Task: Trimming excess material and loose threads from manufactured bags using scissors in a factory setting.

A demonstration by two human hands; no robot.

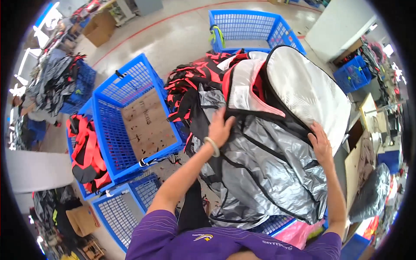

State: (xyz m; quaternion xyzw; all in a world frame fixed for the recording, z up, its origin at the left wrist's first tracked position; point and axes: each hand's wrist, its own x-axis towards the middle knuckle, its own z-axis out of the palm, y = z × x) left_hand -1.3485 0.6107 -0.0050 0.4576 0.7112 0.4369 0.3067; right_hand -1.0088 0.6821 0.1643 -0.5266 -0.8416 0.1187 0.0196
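A pile of silver, black-edged sewn fabric pieces (260,173) lies heaped in front of me. On its far side rests a large rounded white-silver panel (299,82) with black binding, next to a smaller silver piece with coral-red lining (242,84). My left hand (220,130), a pale bracelet on its wrist, is at the left of the pile near the black edge of that lined piece, with fingers spread. My right hand (321,145) lies with outstretched fingers on the near black edge of the white-silver panel. Its fingertips touch the binding.
Black and coral-red strap pieces (195,78) are heaped beyond my left hand. Blue plastic crates stand around: a tall one (143,65) at the left, one (245,13) at the far side, and one with red-black pieces (89,151). A white cabinet (340,28) stands far right.
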